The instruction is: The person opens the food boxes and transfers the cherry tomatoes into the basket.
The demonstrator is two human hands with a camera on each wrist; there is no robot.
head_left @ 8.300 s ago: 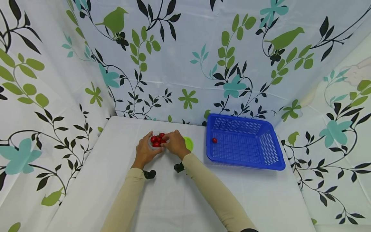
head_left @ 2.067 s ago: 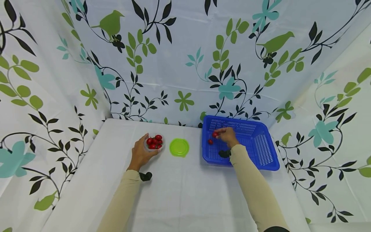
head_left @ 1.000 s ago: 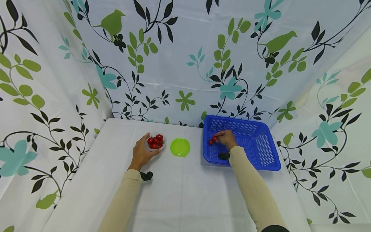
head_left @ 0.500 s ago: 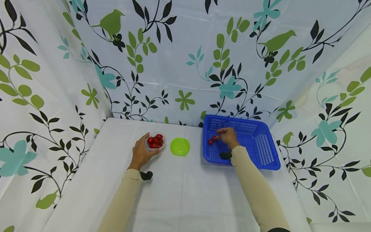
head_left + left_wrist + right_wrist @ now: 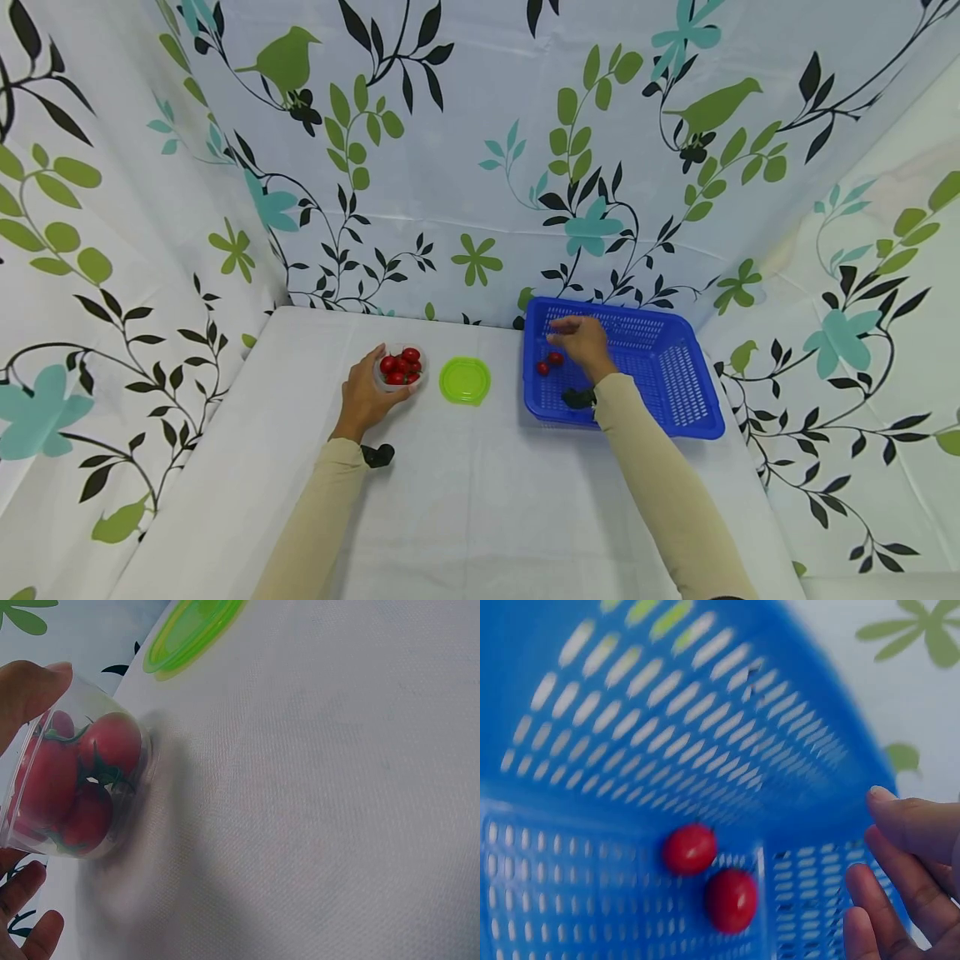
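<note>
My left hand (image 5: 366, 398) grips a clear plastic tub (image 5: 139, 799) from its left side, thumb and fingers on opposite walls. Several small red tomatoes with green stems (image 5: 49, 780) fill it. Over the blue plastic basket (image 5: 637, 425) hovers my right hand (image 5: 585, 343), fingers relaxed and holding nothing. Two small red tomatoes lie close together on the basket floor: one tomato (image 5: 690, 849) nearer the wall, another tomato (image 5: 731, 901) beside it. In the right wrist view my right fingers (image 5: 907, 889) are apart from both.
A bright green lid (image 5: 465, 381) lies flat on the white table (image 5: 465, 500) between tub and basket. A patterned curtain (image 5: 450, 167) with leaves and birds hangs behind and along both sides.
My right hand has set a second tomato down beside the first in the basket, released it and drawn up slightly away. My left hand stays on the tub.
</note>
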